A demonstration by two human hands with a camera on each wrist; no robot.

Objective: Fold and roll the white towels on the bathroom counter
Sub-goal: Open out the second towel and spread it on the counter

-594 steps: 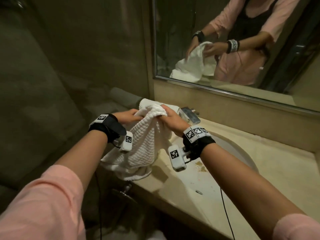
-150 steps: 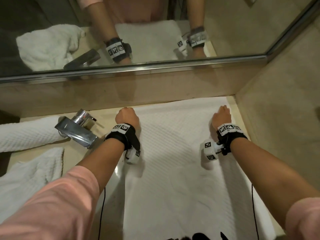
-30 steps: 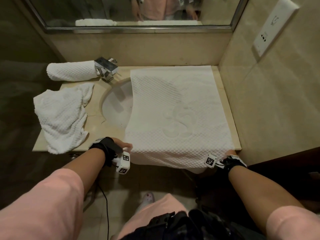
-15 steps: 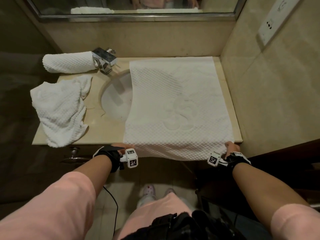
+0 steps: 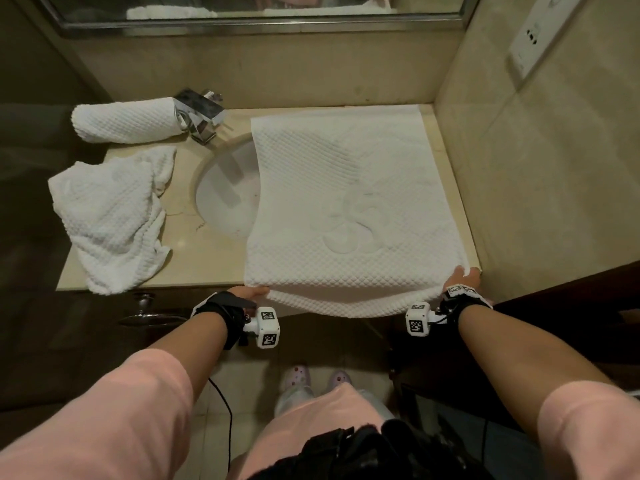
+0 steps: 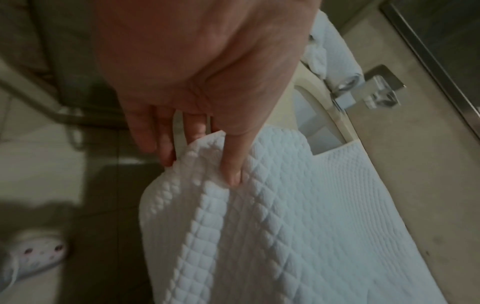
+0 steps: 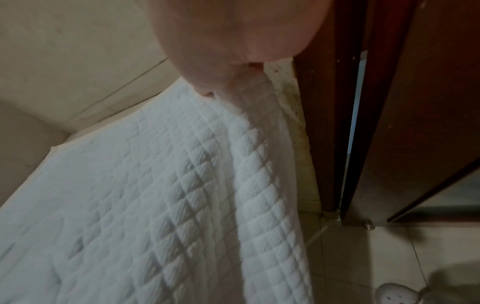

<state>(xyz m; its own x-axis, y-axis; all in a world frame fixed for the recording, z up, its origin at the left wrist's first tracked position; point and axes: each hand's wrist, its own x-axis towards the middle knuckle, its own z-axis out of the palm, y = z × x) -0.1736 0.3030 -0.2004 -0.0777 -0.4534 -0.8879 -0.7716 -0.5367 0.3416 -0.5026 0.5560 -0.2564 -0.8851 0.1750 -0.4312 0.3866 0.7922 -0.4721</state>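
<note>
A large white quilted towel [image 5: 349, 209] lies spread flat over the right half of the beige counter [image 5: 194, 251], covering part of the sink [image 5: 225, 192]; its near edge hangs off the front. My left hand [image 5: 251, 292] pinches the towel's near left corner [image 6: 207, 164], thumb on top and fingers beneath. My right hand [image 5: 462, 277] grips the near right corner [image 7: 233, 107], lifted slightly off the counter edge. A rolled white towel [image 5: 128, 123] lies at the back left beside the tap. A crumpled white towel [image 5: 110, 220] lies on the counter's left end.
A chrome tap [image 5: 201, 114] stands behind the sink. The mirror [image 5: 263, 8] runs along the back wall, a tiled wall with a socket plate [image 5: 533, 39] closes the right side, and a dark wooden door [image 7: 402, 123] stands to my right. My shoes [image 5: 315, 375] are on the floor tiles.
Both hands have raised the towel's near corners from below the counter front up to its edge, so the hanging hem is shorter and folds upward. The other towels have not moved.
</note>
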